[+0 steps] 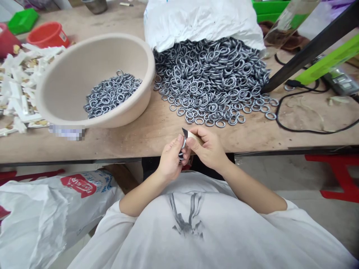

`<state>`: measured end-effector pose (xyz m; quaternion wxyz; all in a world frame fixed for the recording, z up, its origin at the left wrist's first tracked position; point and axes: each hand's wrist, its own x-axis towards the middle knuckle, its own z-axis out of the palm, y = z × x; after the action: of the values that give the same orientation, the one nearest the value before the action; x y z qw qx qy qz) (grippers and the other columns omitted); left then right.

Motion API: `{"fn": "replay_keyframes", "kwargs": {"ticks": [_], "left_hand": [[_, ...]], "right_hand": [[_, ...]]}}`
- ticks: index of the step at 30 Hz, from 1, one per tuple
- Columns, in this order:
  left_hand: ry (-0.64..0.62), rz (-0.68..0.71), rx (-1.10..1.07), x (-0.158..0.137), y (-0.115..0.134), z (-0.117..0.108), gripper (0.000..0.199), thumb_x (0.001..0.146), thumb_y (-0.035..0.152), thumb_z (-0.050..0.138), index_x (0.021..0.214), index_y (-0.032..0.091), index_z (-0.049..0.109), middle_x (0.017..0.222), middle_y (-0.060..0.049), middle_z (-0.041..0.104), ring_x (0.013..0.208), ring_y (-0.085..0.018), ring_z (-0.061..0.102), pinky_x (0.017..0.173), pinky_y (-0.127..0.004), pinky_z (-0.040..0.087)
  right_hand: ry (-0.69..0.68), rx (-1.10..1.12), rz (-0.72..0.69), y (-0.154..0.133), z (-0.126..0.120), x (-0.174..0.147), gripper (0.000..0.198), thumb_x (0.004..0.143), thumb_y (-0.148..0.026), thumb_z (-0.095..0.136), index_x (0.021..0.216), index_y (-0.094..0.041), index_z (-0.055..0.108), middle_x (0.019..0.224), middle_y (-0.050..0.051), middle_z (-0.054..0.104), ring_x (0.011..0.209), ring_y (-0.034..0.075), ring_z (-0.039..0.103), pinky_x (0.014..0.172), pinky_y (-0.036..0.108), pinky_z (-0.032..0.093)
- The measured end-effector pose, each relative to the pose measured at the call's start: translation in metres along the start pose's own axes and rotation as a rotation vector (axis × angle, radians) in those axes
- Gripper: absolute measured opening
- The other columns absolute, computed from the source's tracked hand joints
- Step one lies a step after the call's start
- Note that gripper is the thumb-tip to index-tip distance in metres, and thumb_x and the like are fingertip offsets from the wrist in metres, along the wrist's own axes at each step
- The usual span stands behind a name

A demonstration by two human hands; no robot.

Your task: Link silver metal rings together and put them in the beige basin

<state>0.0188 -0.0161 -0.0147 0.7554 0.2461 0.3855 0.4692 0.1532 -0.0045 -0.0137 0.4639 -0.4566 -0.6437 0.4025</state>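
Note:
My left hand (171, 157) is closed around grey rings (183, 144), one pinched upright at the fingertips and at least one more lower in the palm. In my right hand (209, 147) is a short knife (185, 132) with a dark pointed blade and a pale handle, its blade beside the pinched ring. Whether the edge touches the ring I cannot tell. Both hands meet at the table's front edge. Behind them a large heap of grey rings (207, 82) spills from a white sack (199, 22). More rings (112, 93) lie inside the beige basin (58, 93) to the left.
White scraps (19, 89) are piled at the far left, near a red tub (47, 35) and a green tray (24, 20). A dark post (308, 46) and a black cable (294, 129) stand right. A red stool (342, 179) and a printed sack (56, 209) are below the table.

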Motion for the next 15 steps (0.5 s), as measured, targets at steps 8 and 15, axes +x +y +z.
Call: {"fn": "replay_keyframes", "kwargs": {"ticks": [8, 15], "left_hand": [[0.094, 0.03, -0.065, 0.0011, 0.0031, -0.0005, 0.053, 0.073, 0.059, 0.079, 0.065, 0.017, 0.048, 0.05, 0.007, 0.041, 0.039, -0.004, 0.034, 0.035, -0.016, 0.026], [0.045, 0.045, -0.071, -0.0004, 0.0037, -0.0007, 0.053, 0.073, 0.055, 0.08, 0.062, 0.017, 0.045, 0.05, 0.007, 0.04, 0.039, -0.003, 0.033, 0.034, -0.016, 0.025]], "right_hand": [[-0.034, -0.411, -0.289, -0.0037, -0.0027, -0.0091, 0.042, 0.098, -0.047, 0.055, 0.067, -0.019, 0.052, 0.061, -0.002, 0.049, 0.057, 0.011, 0.045, 0.056, 0.028, 0.03], [-0.042, -0.433, -0.305, -0.0044, -0.0003, -0.0103, 0.043, 0.098, -0.047, 0.055, 0.065, -0.019, 0.048, 0.06, -0.003, 0.045, 0.056, 0.01, 0.042, 0.055, 0.027, 0.028]]}}
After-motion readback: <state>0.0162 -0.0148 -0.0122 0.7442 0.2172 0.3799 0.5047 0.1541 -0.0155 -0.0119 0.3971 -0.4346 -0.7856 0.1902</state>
